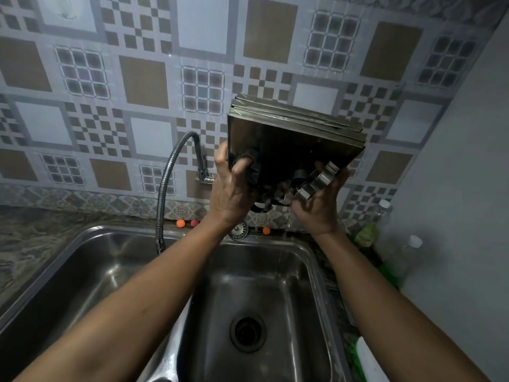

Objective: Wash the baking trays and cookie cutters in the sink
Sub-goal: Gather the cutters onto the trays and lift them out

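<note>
Above the right basin of the sink point(314, 274), a stack of baking trays point(292, 139) is held tilted, low edge toward the person, with cookie cutters point(316, 180) gathered in that low edge. The left grip point(234, 188) holds the stack's left rim, thumb curled inside the top tray. The right grip point(316, 210) cups the low right corner, fingers curled round the cutters. Over the sink's left basin hangs a bendy tap hose point(165, 183); a green bottle point(366, 230) stands on the desk right of the sink.
</note>
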Motion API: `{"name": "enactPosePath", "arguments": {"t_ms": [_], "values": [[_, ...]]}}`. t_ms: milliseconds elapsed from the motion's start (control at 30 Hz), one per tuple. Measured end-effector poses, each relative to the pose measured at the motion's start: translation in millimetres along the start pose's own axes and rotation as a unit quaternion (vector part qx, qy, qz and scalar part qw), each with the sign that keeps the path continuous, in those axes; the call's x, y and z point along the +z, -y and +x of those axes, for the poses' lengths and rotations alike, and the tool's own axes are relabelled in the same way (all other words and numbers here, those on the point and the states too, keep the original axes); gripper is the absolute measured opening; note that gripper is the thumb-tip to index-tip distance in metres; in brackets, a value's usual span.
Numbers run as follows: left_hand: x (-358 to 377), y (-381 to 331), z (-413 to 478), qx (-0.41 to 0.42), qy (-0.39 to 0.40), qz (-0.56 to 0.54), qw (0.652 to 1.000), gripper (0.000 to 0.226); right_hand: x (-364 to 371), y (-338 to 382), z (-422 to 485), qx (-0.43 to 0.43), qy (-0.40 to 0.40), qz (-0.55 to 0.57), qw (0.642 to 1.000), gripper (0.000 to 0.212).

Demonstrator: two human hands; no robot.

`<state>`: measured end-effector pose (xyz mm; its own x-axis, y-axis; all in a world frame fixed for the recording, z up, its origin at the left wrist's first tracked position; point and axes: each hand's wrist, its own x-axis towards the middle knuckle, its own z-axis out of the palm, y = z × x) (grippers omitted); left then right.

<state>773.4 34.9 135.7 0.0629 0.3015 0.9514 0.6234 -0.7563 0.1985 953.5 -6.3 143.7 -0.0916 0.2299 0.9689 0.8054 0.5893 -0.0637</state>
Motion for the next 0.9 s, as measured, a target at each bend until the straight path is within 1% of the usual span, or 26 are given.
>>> {"name": "enactPosePath", "arguments": {"t_ms": [33,100,167,233,300,333,367,433,500,533,600,633,667,733,800,900], "values": [[0.0,-0.5,4.0,-0.004,-0.004,-0.005,1.000,0.084,-2.6,0.9,4.2,0.016,-0.007,0.019,1.000,0.056],[-0.2,-0.7,15.8,0.001,-0.023,-0.012,1.000,0.087,-5.0,-1.7,12.1,-0.001,-0.012,0.016,1.000,0.047],[-0.6,0.4,23.8,0.008,-0.027,-0.012,1.000,0.087,-4.6,-12.0,18.3,-0.003,0.027,0.005,1.000,0.038],[1.3,3.3,22.2,0.005,-0.017,-0.010,1.000,0.083,2.4,-24.4,11.5,0.014,0.058,-0.043,0.997,0.036],[3.7,5.4,14.4,0.001,0.002,-0.005,1.000,0.087,7.6,-30.1,-1.1,0.067,0.092,-0.055,0.992,0.049],[4.4,5.4,10.6,0.001,0.010,-0.005,1.000,0.090,7.2,-28.0,-5.1,0.091,0.095,-0.048,0.990,0.057],[4.4,4.9,8.7,0.002,0.013,-0.007,1.000,0.090,6.6,-26.1,-6.4,0.114,0.086,-0.029,0.989,0.059],[2.7,1.9,10.4,0.001,0.004,-0.011,1.000,0.086,3.8,-23.4,-5.2,0.107,0.075,-0.021,0.991,0.058],[1.5,-1.9,15.3,0.001,-0.004,-0.014,1.000,0.088,0.0,-25.8,-0.8,0.089,0.086,-0.010,0.992,0.060],[1.6,-3.1,16.6,0.003,-0.007,-0.018,1.000,0.090,-1.8,-24.7,2.5,0.105,0.088,0.013,0.990,0.064],[2.2,-3.3,18.9,0.008,-0.019,-0.016,1.000,0.089,-4.8,-18.9,8.4,0.142,0.069,0.079,0.984,0.083],[2.3,-2.6,20.7,0.008,-0.023,-0.013,1.000,0.087,-5.8,-16.1,9.5,0.140,0.056,0.091,0.984,0.085],[2.0,-2.3,22.3,0.006,-0.024,-0.009,1.000,0.086,-4.7,-16.0,9.5,0.116,0.045,0.085,0.989,0.083],[2.9,-2.8,21.9,0.004,-0.025,-0.002,1.000,0.083,-4.1,-22.2,9.3,0.068,0.059,0.053,0.994,0.069],[3.2,-3.0,19.2,0.002,-0.019,0.002,1.000,0.080,-1.6,-29.8,6.5,0.059,0.089,0.005,0.994,0.060],[-2.4,-6.1,15.5,-0.010,0.004,0.011,1.000,0.080,0.6,-27.2,2.3,0.059,0.088,-0.070,0.992,0.047]]}}
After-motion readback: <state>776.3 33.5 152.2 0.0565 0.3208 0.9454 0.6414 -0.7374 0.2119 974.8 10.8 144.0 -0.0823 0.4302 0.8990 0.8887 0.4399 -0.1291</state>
